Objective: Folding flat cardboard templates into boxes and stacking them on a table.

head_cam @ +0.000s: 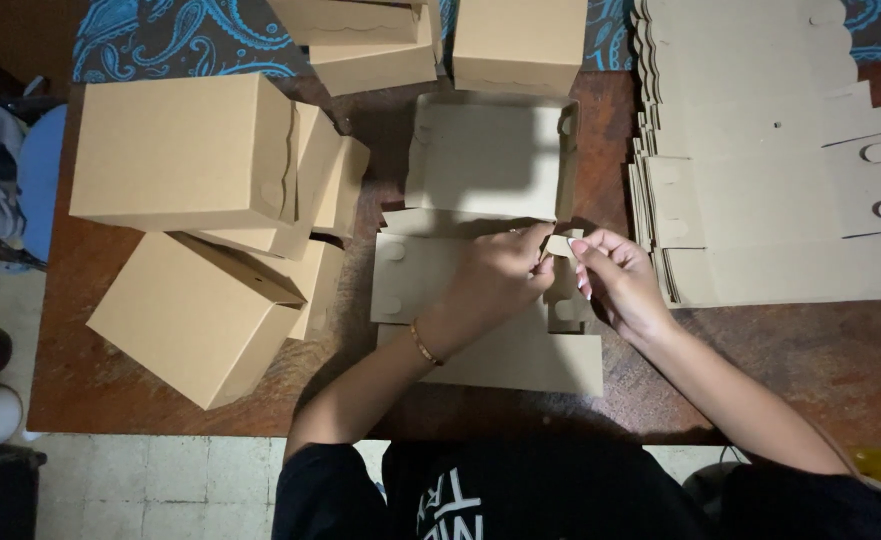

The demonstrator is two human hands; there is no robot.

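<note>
At the middle of the frame, both hands meet over a half-folded cardboard box lying on the brown wooden surface. The left hand, a thin bracelet at its wrist, curls its fingers closed on a small flap of the box; the right hand pinches the same flap from the other side. Left of them sit finished boxes, stacked and tilted. At the right lies a stack of flat box blanks. Along the top edge stand more finished boxes.
</note>
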